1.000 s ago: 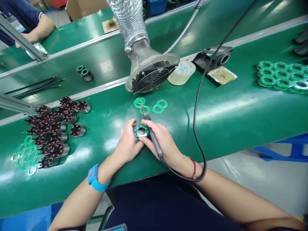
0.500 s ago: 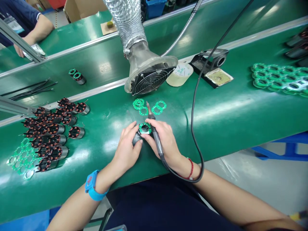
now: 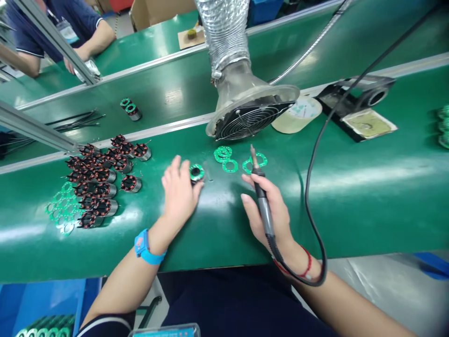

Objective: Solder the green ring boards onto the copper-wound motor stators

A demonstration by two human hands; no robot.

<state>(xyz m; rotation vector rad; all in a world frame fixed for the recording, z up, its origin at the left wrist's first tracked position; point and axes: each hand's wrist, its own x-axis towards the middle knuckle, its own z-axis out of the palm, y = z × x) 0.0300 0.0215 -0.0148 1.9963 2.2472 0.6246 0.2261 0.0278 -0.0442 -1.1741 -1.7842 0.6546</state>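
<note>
My left hand (image 3: 179, 189) is closed round a motor stator (image 3: 197, 172) topped with a green ring-shaped circuit board, low over the green bench or on it; its lower part is hidden. In my right hand (image 3: 268, 210) lies a soldering iron (image 3: 265, 213), its tip pointing away from me and its cable looping over the wrist. Just past the tip are two loose green ring boards (image 3: 260, 160). More loose ring boards (image 3: 223, 154) lie between my hands, farther back, some overlapping.
A fume extractor hood (image 3: 245, 103) hangs above the middle. Behind it are a tape roll (image 3: 298, 114) and a soldering stand with sponge (image 3: 368, 124). Several wound stators (image 3: 101, 187) and ring boards (image 3: 63, 208) occupy the left. Across the bench sits another person (image 3: 59, 28).
My hands have moved apart: the left carries the stator left and away from me, the right draws back right with the soldering iron. The whole view has shifted too.
</note>
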